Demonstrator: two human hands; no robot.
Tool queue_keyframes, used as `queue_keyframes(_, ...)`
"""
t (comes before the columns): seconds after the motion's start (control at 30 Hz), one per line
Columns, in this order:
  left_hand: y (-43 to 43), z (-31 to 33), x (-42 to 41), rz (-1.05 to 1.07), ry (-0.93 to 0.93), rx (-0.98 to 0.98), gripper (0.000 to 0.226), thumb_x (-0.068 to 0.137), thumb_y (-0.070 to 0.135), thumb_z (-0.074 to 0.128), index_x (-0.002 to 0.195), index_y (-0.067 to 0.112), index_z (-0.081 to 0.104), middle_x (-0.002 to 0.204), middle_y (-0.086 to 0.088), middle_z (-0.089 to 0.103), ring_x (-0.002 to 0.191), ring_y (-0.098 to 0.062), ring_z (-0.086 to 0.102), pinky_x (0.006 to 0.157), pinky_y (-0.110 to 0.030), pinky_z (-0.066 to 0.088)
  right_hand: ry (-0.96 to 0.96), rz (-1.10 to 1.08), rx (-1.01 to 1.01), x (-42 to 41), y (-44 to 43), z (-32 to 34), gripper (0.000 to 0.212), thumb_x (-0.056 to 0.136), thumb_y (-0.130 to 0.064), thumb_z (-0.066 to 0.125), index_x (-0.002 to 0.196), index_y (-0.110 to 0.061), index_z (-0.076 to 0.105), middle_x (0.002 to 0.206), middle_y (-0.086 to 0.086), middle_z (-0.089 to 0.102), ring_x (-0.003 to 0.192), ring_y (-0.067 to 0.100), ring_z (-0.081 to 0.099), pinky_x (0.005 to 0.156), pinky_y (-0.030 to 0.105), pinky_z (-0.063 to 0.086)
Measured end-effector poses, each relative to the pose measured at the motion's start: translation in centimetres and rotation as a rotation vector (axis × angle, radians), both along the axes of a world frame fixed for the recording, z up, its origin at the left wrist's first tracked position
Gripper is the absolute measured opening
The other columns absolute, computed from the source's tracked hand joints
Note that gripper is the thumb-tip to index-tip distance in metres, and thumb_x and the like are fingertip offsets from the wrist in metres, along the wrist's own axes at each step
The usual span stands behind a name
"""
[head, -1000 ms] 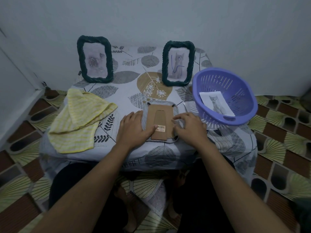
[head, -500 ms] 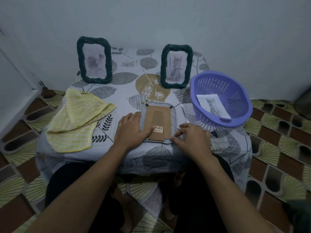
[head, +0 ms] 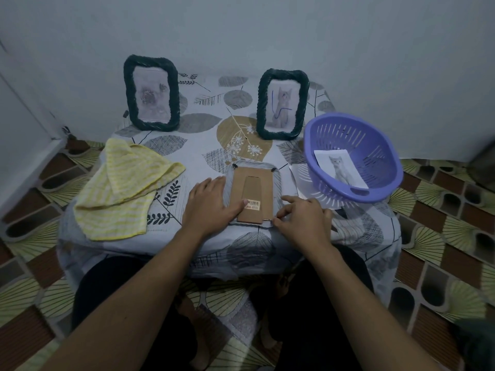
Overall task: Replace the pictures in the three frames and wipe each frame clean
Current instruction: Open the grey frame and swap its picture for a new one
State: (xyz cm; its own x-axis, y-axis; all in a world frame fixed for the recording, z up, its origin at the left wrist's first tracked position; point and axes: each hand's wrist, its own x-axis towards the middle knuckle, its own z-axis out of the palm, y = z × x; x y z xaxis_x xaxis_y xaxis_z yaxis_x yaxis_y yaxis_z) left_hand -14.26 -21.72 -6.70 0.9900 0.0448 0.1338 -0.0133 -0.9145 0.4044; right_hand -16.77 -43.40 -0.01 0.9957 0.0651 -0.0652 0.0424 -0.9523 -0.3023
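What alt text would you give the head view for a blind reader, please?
A left hand steadies a face-down picture frame with brown cardboard backing while the right hand pinches its near corner. Two dark green woven frames stand behind; a yellow striped cloth lies left, a purple plastic basket holding a cat photo right.

The left forearm [head: 139, 290] and right forearm [head: 356, 290] are bare along all their visible length. The left grip [head: 211, 204] and right grip [head: 302, 220] are bare as well, with short nails; the left thumbnail shows pale. The legs wear a plain black garment [head: 112, 285], which reaches across both thighs. The dim light hides whether it is shorts or trousers. Between the thighs a bare lower leg or foot [head: 267, 341] shows in shadow, too blurred to tell which.
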Motion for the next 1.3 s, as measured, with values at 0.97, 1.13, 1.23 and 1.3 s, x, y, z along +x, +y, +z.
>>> queue_keyframes(0.97,-0.1,-0.2,0.0,0.005,-0.012,-0.014,0.095,0.080,0.083,0.028,0.150,0.019,0.036,0.152,-0.003,0.044,0.141,-0.026,0.033,0.118,-0.047,0.023,-0.040,0.062,-0.008,-0.1,-0.3,-0.5,0.011,0.088,-0.046,0.067,0.093,-0.041,0.076,0.144,-0.029,0.047,0.135,0.015,0.030,0.099,0.040,0.024)
queue_keyframes(1.13,0.0,-0.3,0.1,0.009,-0.016,-0.019,0.094,0.081,0.083,0.029,0.149,0.018,0.038,0.150,-0.003,0.046,0.139,-0.026,0.036,0.116,-0.048,0.026,-0.088,0.119,-0.072,0.2,-0.4,-0.5,0.012,0.087,-0.047,0.067,0.093,-0.042,0.077,0.141,-0.030,0.050,0.133,0.015,0.031,0.098,0.040,0.024)
queue_keyframes(1.23,0.0,-0.4,0.2,0.010,-0.015,-0.023,0.092,0.082,0.082,0.031,0.147,0.018,0.040,0.147,-0.005,0.049,0.137,-0.027,0.039,0.115,-0.049,0.028,-0.050,0.124,-0.075,0.8,-0.6,-0.5,0.011,0.086,-0.048,0.068,0.090,-0.043,0.077,0.136,-0.030,0.055,0.130,0.014,0.036,0.096,0.040,0.023)
queue_keyframes(1.3,0.0,-0.4,0.2,0.015,-0.027,-0.026,0.089,0.081,0.083,0.032,0.140,0.018,0.045,0.137,-0.006,0.055,0.129,-0.027,0.046,0.111,-0.050,0.033,0.012,0.101,0.009,1.3,-1.0,-0.8,0.010,0.088,-0.046,0.066,0.087,-0.042,0.076,0.130,-0.027,0.060,0.126,0.014,0.046,0.097,0.039,0.026)
